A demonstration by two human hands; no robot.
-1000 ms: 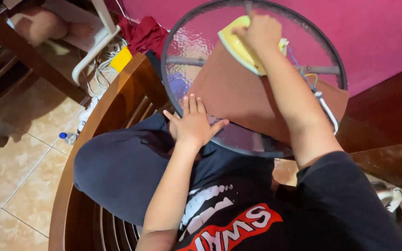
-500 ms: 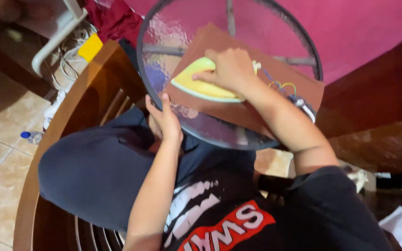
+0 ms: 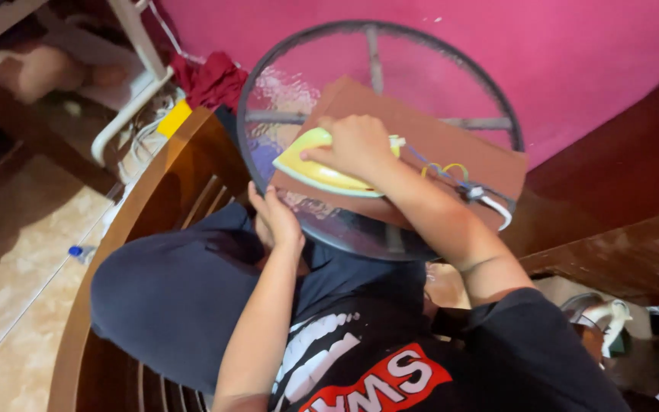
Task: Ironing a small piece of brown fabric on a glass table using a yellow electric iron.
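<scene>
Yellow cloth (image 3: 318,164) sits under the right hand (image 3: 356,145), fingers curled; left hand (image 3: 276,217) fingers grip the round glass tabletop (image 3: 306,72) rim.

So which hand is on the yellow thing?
The right hand is pressing down on the yellow iron-shaped thing lying on the brown board. The left hand only grips the round glass tabletop's dark rim.

Small clear plastic bottle (image 3: 79,252), blue cap, lies on tile floor at left; no labels/signs/screens.

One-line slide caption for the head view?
Right hand wipes yellow sponge across round glass tabletop; left hand steadies its rim.
</scene>
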